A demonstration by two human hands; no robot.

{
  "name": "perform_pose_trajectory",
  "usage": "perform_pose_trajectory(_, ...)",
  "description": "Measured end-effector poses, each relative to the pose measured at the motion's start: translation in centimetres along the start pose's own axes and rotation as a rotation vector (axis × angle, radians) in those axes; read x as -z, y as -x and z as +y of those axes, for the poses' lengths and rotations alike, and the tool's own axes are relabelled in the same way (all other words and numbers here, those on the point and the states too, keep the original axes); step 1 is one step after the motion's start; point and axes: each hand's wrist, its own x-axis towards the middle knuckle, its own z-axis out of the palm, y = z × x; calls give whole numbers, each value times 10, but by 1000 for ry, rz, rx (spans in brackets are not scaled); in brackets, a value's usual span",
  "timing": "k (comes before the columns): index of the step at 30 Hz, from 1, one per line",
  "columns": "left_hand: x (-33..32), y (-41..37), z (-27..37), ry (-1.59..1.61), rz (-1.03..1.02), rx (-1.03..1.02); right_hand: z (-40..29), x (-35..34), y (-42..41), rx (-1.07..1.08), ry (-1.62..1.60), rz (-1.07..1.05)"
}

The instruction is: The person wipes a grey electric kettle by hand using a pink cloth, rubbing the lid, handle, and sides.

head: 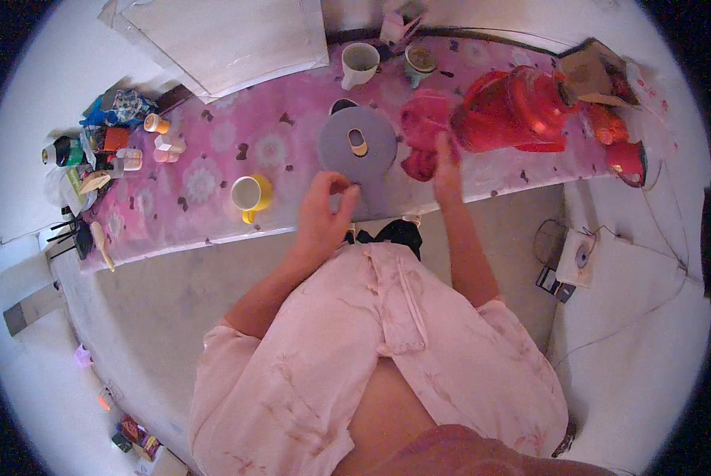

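Note:
Before me on the table stands a lilac round-topped container with a tan-rimmed oval opening in its top. My left hand is at its near left edge, fingers curled and thumb close to the index finger. Whether anything small sits between those fingertips is unclear. My right hand is on the right side of a crumpled pink-red cloth and appears to grip it; blur hides the fingertips. Beyond that hand lies a shiny red bag. A yellow mug with a pale inside stands left of my left hand.
A white mug and a greenish cup stand at the back. Small bottles and packets crowd the left end. An open cardboard box sits at the far right. The pink flowered table cover ends at the front edge.

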Motion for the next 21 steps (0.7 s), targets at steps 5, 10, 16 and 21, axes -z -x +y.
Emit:
perform_pose_trajectory(5,-4,-10,13,-297,-93,-34,89,-13,-21,-67,-1,1)
perform_pose_trajectory(10,-15,2,-4,-197,-385,261,150,24,-38,-246,131,21)
perform_pose_trajectory(16,-31,7,-18,164,-251,178,53,11,-18,-34,12,43)
perform_pose_trajectory(21,-37,0,-12,257,-348,392,53,-22,-23,213,261,-26)
